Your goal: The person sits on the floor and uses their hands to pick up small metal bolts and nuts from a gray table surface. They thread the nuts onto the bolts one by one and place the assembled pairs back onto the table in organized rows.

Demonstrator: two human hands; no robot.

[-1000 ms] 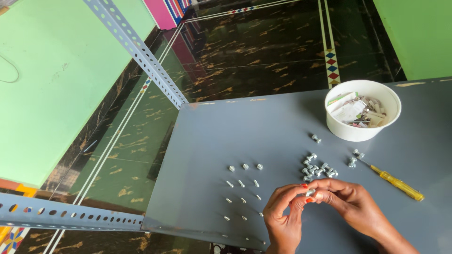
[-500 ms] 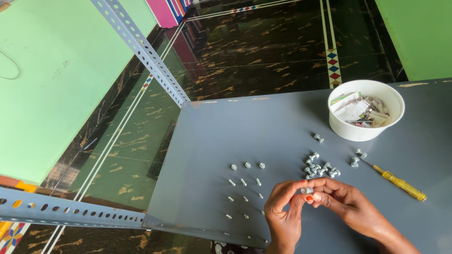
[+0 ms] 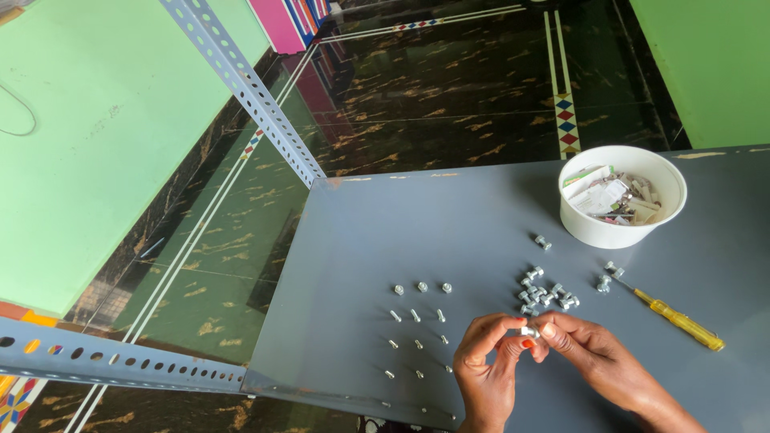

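Both hands low in the frame, right of centre, over the near edge of the grey worktop [image 3: 449, 224]. Left hand [image 3: 486, 369] and right hand [image 3: 589, 353] brought together, fingertips meeting around one small silver bolt [image 3: 529, 330]. Left grip clamped on the bolt between thumb and forefinger; right grip pinched on the same bolt from the other side. Just above the hands, a loose heap of bolts [image 3: 544, 293], not touching either hand. One stray bolt [image 3: 543, 241] higher up, between the heap and a white bowl [image 3: 595, 232] at upper right of the worktop, filled with small packets and hardware. Right of the heap, a yellow-handled screwdriver [image 3: 678, 322] lying slantwise, tip toward two more bolts [image 3: 605, 278]. Left of the hands, sorted rows of small parts [image 3: 417, 327] laid out in a neat grid: nuts in the top row, smaller bits in the rows below. Perforated metal angle bars [image 3: 245, 84] running from upper left and along lower left. Dark patterned floor [image 3: 449, 88] beyond.
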